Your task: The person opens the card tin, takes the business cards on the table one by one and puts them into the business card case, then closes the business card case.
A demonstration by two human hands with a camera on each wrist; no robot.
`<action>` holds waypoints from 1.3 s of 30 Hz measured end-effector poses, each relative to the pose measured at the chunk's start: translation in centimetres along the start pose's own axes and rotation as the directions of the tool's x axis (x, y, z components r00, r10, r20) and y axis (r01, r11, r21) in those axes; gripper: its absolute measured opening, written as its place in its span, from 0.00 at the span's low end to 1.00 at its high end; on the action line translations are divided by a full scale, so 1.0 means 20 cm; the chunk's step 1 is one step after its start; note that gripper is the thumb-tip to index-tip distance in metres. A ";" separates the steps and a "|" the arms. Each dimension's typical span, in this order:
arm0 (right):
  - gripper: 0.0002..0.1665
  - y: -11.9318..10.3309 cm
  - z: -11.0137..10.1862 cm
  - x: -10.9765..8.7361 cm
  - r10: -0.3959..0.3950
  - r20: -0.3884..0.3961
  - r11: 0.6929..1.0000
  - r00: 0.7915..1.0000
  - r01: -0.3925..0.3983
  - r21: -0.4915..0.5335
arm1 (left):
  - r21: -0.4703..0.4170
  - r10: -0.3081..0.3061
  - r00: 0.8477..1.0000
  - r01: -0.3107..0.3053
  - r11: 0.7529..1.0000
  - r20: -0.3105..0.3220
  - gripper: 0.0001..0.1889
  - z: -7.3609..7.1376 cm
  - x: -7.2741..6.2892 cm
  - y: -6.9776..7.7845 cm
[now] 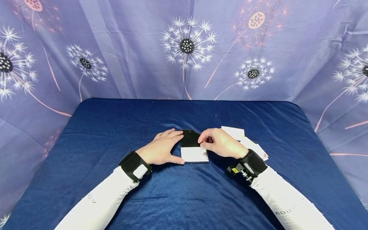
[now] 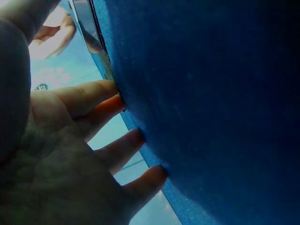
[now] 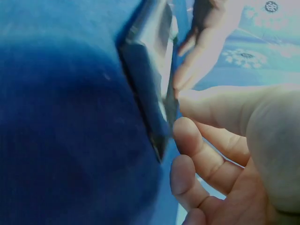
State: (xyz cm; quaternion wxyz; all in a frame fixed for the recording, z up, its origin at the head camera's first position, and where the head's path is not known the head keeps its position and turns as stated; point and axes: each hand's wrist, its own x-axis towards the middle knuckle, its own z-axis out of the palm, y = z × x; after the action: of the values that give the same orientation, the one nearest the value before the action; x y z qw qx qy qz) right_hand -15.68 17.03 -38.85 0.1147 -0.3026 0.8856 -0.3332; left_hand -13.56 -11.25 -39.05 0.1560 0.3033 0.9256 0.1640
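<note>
A small album-like black booklet lies on the blue cloth between both hands. Its lower part shows a white card with faint print at the right side. My left hand rests flat along the booklet's left edge, fingers spread and thumb at the lower left corner. Over the right side, my right hand has its thumb and index finger bent together, pinching at the booklet's edge. In the right wrist view the booklet looks thick and glossy-sided, with the thumb tip against a thin raised layer. The exact pinched layer is blurred.
Several white cards lie loosely overlapped beyond and beside my right hand, partly hidden by it. Blue cloth covers the table. A purple curtain with dandelion prints hangs behind the far edge.
</note>
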 end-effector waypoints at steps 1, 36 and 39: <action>0.05 0.00 -0.01 -0.01 0.001 -0.010 1.000 1.000 -0.001 -0.002 | 0.001 0.001 1.000 -0.001 1.000 0.001 0.52 0.00 0.00 0.00; 0.25 0.29 -0.46 -0.49 0.142 -0.005 0.925 0.990 -0.134 -0.355 | -0.003 0.006 1.000 -0.006 1.000 0.004 0.52 0.01 0.01 0.00; 0.30 0.31 -0.47 -0.51 0.178 0.020 0.926 0.984 -0.161 -0.342 | -0.002 0.007 1.000 -0.007 1.000 0.003 0.52 0.01 0.00 0.00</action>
State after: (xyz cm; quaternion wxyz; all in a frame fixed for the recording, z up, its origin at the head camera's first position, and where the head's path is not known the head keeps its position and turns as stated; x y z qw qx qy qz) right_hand -14.28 31.85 -35.83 0.1118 -0.2485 0.9492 -0.1571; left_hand -13.55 -11.16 -39.20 0.1571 0.3069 0.9241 0.1650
